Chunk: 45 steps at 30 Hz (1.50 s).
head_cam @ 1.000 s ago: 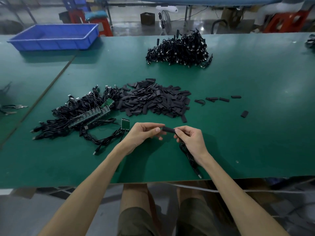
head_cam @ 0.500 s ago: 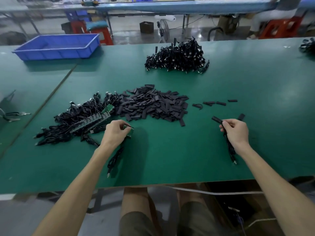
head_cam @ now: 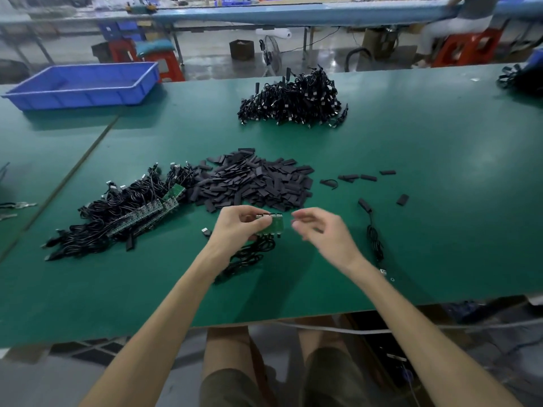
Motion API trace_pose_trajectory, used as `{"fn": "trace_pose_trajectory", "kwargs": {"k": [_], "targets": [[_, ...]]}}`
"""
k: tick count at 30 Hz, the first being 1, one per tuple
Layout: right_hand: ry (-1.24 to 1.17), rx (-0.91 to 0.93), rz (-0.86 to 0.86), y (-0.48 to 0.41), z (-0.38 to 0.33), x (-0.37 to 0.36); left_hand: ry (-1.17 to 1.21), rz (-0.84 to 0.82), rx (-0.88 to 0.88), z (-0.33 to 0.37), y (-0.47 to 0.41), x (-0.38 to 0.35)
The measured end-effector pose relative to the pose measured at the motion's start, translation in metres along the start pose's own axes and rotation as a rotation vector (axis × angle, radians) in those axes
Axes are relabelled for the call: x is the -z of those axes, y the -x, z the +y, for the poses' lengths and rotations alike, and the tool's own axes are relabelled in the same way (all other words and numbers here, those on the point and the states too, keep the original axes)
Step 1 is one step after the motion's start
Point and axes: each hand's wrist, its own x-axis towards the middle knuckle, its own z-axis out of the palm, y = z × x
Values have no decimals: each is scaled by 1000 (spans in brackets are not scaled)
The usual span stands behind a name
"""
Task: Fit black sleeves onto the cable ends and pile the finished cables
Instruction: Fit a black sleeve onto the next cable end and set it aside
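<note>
On tabletop (head_cam: 411, 230), hold board (head_cam: 274, 226) steady in pinching left fingers (head_cam: 245, 212) and send loose, empty-looking right fingers (head_cam: 305, 215) for one sleeve (head_cam: 264, 186).

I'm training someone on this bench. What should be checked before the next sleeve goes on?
1. Left hand grips a cable's green board end: ok.
2. That board end is bare, no sleeve: ok.
3. Right hand holds a sleeve: cannot tell, blurred.
4. Sleeve pile close beyond the hands: ok.
5. Sleeved cable on the finished pile: not ok, it lies alone right of the hands.
</note>
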Motion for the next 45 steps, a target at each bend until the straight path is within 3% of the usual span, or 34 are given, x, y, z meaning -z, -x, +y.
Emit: {"fn": "trace_pose_trajectory", "kwargs": {"k": [4,10,17,36,40,45], "targets": [[-215,-75,52,3,-3,-33,12,-9,24,-3,4,-11],[-185,-116,86,8,-3,-38,-174,24,-30,-13,5,-12],[-101,-113,98,7,0,-41,-169,7,-10,-11,5,-10],[-74,-54,281,22,9,-72,-287,225,-100,-25,11,-25],[-174,-65,332,19,11,-63,-370,185,-99,-27,6,-7],[-489,-148,467,10,18,-22,-531,298,-4,-39,-8,26]]}}
